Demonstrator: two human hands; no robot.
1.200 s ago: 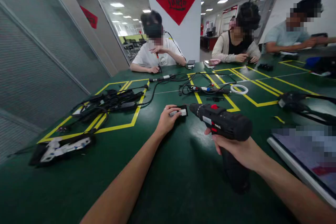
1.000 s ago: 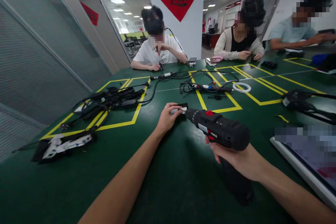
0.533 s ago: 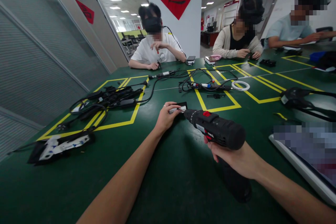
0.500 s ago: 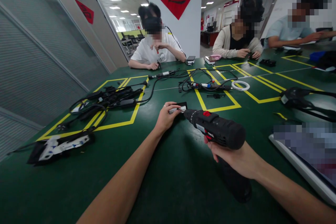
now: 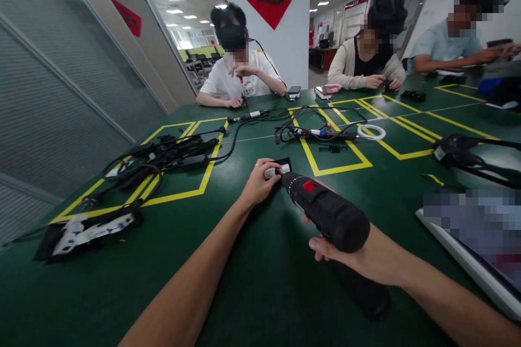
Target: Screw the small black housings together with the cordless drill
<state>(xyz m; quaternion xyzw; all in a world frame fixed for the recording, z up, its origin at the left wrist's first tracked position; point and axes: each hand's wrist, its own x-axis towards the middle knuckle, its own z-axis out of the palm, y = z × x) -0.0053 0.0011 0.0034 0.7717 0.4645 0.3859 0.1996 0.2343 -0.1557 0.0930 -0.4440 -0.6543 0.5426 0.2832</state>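
My right hand (image 5: 354, 255) is wrapped round the grip of a black cordless drill (image 5: 325, 209) with a red switch on top. The drill points forward and left, its tip close to the fingers of my left hand (image 5: 260, 181). Those fingers are closed on a small white piece (image 5: 272, 172), partly hidden by them. Behind and beneath the white piece shows a dark flat plate (image 5: 288, 162) on the green table (image 5: 260, 260). Whether the drill's tip touches the white piece I cannot tell.
Bundled black cables (image 5: 175, 152) lie at the left, near a black-and-white strap-like piece (image 5: 85, 236). A pen-like electric screwdriver (image 5: 325, 134) and a white ring (image 5: 371, 132) lie ahead. A laptop-like device (image 5: 468, 249) stands at right. Three people sit across the table.
The drill's rear end has swung left and lower, and my right hand has moved with it. Its front now sits slightly further left. My left hand has stayed nearly in place.
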